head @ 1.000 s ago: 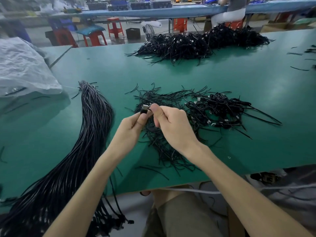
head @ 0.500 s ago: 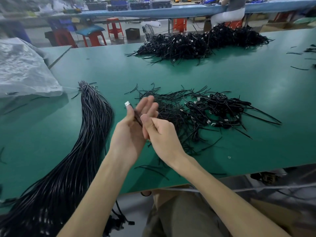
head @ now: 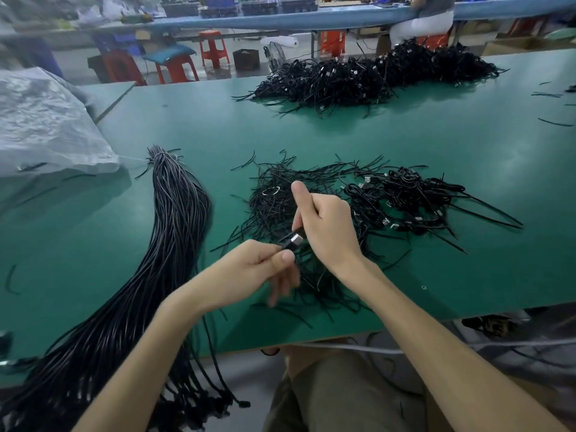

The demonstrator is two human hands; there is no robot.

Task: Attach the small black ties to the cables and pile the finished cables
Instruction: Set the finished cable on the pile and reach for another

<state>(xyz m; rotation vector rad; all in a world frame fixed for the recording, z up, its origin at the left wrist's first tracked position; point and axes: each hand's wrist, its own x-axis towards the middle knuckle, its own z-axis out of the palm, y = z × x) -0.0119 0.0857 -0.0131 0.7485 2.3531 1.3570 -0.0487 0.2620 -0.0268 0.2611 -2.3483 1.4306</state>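
One slim black cable [head: 286, 244], boxy silver plug [head: 296, 239], in left hand [head: 249, 271].

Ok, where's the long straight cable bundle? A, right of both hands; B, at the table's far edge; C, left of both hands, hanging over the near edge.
C: the cable bundle runs down the green table left of the left hand and spills over its near edge.

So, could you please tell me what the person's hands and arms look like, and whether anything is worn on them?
The left hand and the right hand are bare: no gloves, and no rings that I can see. The left forearm and the right forearm are bare too, with no sleeve, watch or wristband in view. The visible thumbnail looks short.
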